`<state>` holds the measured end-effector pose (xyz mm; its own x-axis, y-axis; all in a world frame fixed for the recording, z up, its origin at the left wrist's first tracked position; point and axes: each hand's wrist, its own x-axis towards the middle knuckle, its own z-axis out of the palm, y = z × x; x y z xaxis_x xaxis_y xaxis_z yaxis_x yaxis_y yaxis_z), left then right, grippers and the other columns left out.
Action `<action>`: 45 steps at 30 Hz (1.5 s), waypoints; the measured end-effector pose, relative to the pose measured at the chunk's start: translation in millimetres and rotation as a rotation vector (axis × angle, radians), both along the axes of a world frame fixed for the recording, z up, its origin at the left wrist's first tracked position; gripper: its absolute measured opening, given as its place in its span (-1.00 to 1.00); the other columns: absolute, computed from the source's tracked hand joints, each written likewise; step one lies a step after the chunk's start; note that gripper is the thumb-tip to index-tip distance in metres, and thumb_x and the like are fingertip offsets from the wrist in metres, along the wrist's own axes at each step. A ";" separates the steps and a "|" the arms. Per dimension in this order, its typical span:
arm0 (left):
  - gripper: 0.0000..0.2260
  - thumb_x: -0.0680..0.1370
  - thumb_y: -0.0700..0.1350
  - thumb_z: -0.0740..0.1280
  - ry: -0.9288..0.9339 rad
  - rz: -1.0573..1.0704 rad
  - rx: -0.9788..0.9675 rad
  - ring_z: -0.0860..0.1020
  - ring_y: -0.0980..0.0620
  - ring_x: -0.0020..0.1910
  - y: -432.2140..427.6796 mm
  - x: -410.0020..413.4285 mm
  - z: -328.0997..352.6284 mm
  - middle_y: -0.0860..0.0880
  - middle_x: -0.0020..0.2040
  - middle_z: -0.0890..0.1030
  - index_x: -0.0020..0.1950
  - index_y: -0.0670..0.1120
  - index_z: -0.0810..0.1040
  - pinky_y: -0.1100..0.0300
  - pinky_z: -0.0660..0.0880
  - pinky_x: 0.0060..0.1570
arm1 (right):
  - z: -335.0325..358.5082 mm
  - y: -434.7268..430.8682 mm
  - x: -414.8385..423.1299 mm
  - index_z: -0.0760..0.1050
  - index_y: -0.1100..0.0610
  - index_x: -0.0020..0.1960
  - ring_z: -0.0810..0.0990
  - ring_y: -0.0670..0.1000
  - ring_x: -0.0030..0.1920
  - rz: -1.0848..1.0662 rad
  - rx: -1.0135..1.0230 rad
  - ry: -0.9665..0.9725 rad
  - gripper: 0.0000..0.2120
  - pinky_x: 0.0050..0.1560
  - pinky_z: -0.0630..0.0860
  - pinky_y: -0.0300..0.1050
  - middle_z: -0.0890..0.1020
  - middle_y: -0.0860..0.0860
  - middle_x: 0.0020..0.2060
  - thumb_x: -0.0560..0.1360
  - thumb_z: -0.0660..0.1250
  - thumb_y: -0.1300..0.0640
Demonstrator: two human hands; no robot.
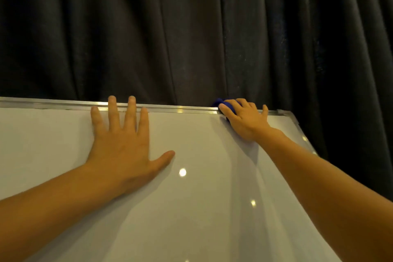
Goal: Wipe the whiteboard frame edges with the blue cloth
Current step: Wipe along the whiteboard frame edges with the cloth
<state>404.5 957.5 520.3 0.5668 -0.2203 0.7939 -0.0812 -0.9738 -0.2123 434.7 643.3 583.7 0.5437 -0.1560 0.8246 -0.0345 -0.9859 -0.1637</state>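
The whiteboard (191,208) fills the lower part of the view, with a silver metal frame (180,110) along its top edge and down its right side. My right hand (244,119) presses the blue cloth (220,103) onto the top frame near the right corner; only a small bunch of cloth shows past my fingers. My left hand (123,138) lies flat on the board with fingers spread, its fingertips reaching over the top frame.
A dark pleated curtain (191,27) hangs right behind the board and fills the upper view. The frame's top right corner (282,112) has a grey plastic cap. Ceiling lights glint on the board surface.
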 end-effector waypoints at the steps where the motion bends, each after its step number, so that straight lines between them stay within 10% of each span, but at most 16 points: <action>1: 0.08 0.19 0.53 -0.51 -0.001 -0.015 0.011 -0.36 -0.39 0.50 -2.1 0.4 2.1 -0.21 0.57 -0.38 0.56 -0.11 -0.35 -0.41 -0.20 0.44 | 1.8 10.9 -0.7 0.23 -0.17 0.51 0.19 0.19 0.51 -0.005 0.029 0.010 -0.30 0.45 -0.16 0.47 0.26 0.01 0.53 0.51 -0.17 -0.47; 10: 0.15 0.16 0.58 -0.43 0.034 -0.064 -0.068 -0.35 -0.41 0.50 -11.3 8.9 2.5 -0.22 0.58 -0.35 0.57 -0.13 -0.34 -0.37 -0.21 0.46 | -23.1 104.5 19.3 -0.40 -0.55 0.36 -0.30 0.07 0.58 0.296 -0.256 -0.064 -0.38 0.39 -0.48 0.27 -0.22 -0.16 0.60 0.35 -0.32 -0.62; 18: 0.15 0.13 0.59 -0.44 0.085 -0.059 -0.067 -0.36 -0.45 0.48 -47.1 11.3 3.5 -0.20 0.56 -0.41 0.54 -0.10 -0.41 -0.49 -0.23 0.36 | -17.5 18.8 8.8 -0.25 -0.32 0.55 -0.39 0.14 0.55 0.090 -0.080 -0.023 -0.11 0.40 -0.46 0.35 -0.31 -0.13 0.58 0.27 -0.38 -0.63; 23: 0.11 0.17 0.59 -0.36 0.097 -0.038 -0.079 -0.41 -0.42 0.47 -101.4 17.8 9.1 -0.20 0.55 -0.42 0.52 -0.09 -0.45 -0.49 -0.22 0.38 | -33.9 58.5 22.9 -0.37 -0.45 0.43 -0.44 -0.03 0.53 0.372 -0.358 -0.107 -0.39 0.37 -0.59 0.18 -0.34 -0.28 0.53 0.45 -0.27 -0.54; 30: 0.22 0.04 0.64 -0.43 0.150 -0.029 -0.054 -0.39 -0.41 0.49 -175.9 20.9 -6.9 -0.18 0.54 -0.45 0.47 -0.15 -0.50 -0.52 -0.22 0.37 | -14.5 -117.9 17.5 -0.13 -0.24 0.59 -0.28 0.04 0.58 0.076 -0.115 0.043 -0.34 0.46 -0.38 0.34 -0.17 -0.17 0.61 0.56 -0.18 -0.42; 38: 0.18 -0.01 0.59 -0.49 0.133 0.011 -0.072 -0.41 -0.44 0.46 -260.3 26.5 -3.4 -0.16 0.56 -0.43 0.51 0.01 -0.46 -0.53 -0.26 0.32 | -26.6 -80.9 24.6 -0.07 -0.13 0.61 -0.26 0.04 0.59 0.393 -0.382 -0.045 -0.29 0.43 -0.44 0.26 -0.10 -0.15 0.61 0.55 -0.13 -0.41; 45: 0.20 0.12 0.66 -0.40 0.035 -0.020 -0.100 -0.41 -0.39 0.48 -268.8 32.2 -20.4 -0.21 0.56 -0.39 0.54 -0.10 -0.42 -0.45 -0.29 0.38 | -14.5 -171.3 19.3 0.00 -0.20 0.59 -0.23 0.00 0.59 0.278 -0.175 -0.054 -0.37 0.45 -0.43 0.17 -0.03 -0.18 0.61 0.58 -0.19 -0.38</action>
<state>436.7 688.7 500.0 0.5909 -0.1523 0.7923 -0.1065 -0.9882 -0.1105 454.0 471.9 569.1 0.5007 0.1392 0.8544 0.2437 -0.9697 0.0151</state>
